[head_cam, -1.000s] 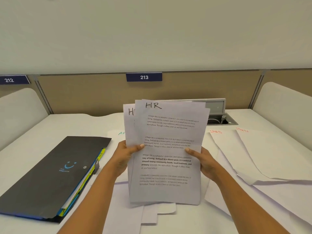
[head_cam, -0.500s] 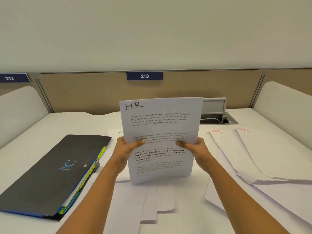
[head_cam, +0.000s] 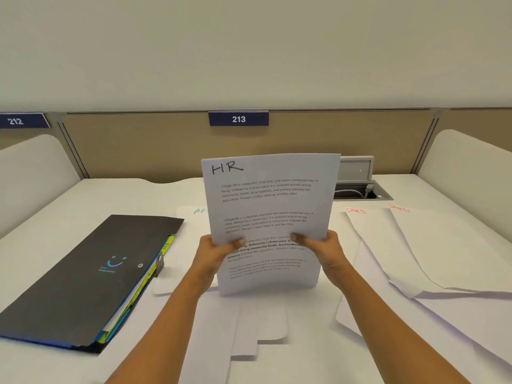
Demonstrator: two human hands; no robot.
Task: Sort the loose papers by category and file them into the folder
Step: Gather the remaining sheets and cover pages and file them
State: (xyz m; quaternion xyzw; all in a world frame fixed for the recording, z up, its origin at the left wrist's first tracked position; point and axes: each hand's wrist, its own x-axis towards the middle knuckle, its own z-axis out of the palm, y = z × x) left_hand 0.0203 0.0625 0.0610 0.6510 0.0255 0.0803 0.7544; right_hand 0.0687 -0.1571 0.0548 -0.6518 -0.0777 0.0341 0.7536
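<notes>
Papers (head_cam: 432, 261) lie loose over the white desk (head_cam: 69, 206), spread widest on the right, where two overlapping sheets carry "SPORTS" in red at their top corners. More sheets (head_cam: 249, 328) lie flat in the middle of the desk, beneath and between the forearms. One marked "AD" in green (head_cam: 194, 213) shows just left of the raised pile.

A black folder (head_cam: 83, 273) lies closed on the left side of the desk. It has a blue smile mark on its cover and yellow and blue tabs (head_cam: 167, 245) sticking out along its right edge.

At the centre an HR stack (head_cam: 268, 206) stands upright above the desk with its printed face toward the camera, "HR" handwritten at the top left and the sheets squared together. Its lower edge is close over the flat sheets, but whether it touches them cannot be told.

Both forearms reach in from the bottom of the view and angle inward. The left hand (head_cam: 213, 253) grips the stack's left edge and the right hand (head_cam: 324, 250) its right edge, both below mid-height. Each thumb is pressed on the front page, with the fingers curled round behind, mostly hidden.

Behind, a blue number plate (head_cam: 238, 119) reads 213, and a cable hatch (head_cam: 360, 187) stands open
</notes>
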